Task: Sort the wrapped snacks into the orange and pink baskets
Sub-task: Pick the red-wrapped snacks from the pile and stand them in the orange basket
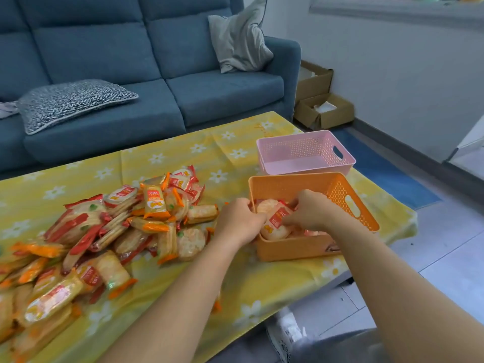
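A big heap of wrapped snacks (112, 226) in red and orange wrappers covers the left of the table. The orange basket (290, 186) stands at the right, with a few packets inside it. Behind it sits the pink basket (301, 142), which looks empty. My left hand (239, 221) and my right hand (313, 209) both reach into the orange basket. Together they hold a wrapped snack (275, 220) with a red label, left fingers at its left edge, right fingers curled on its right edge.
The table wears a yellow cloth with white flowers (204, 150). A blue sofa (131, 74) with two cushions stands behind it. Open cardboard boxes (324, 111) sit on the floor at the right, beside a blue mat (379, 171).
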